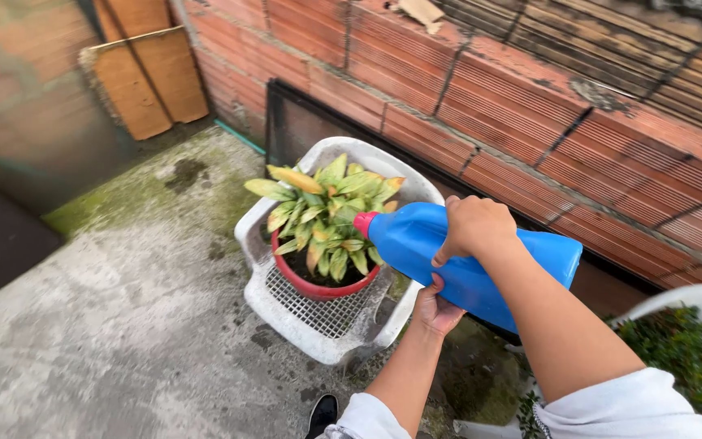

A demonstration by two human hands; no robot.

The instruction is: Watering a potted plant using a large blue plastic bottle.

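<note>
Board (149, 77) leaned against the brick wall (530, 106) at far left; mossy concrete floor (123, 309) below it.

White plastic chair (327, 321) stood on the floor near the wall, a red pot (318, 286) on its seat. Plant (327, 207) in the pot, leaves green and yellow (some tips quite yellow).

Blue jug (416, 236) was held tilted, nearly on its side, red spout (364, 223) pointing left and just over the leaves at the pot's right edge. Whether anything ran from the spout could not be told.

Left hand (435, 309) cupped the jug from beneath, fingers curled up against its underside. Right hand (474, 228) was closed over the top of the jug, fingers wrapped down its near face. Both sleeves pale grey, pushed up the forearms.

A second white chair (692, 299) with a green plant (684, 358) sat at the right edge. Black shoe (320, 415) showed at the bottom.
</note>
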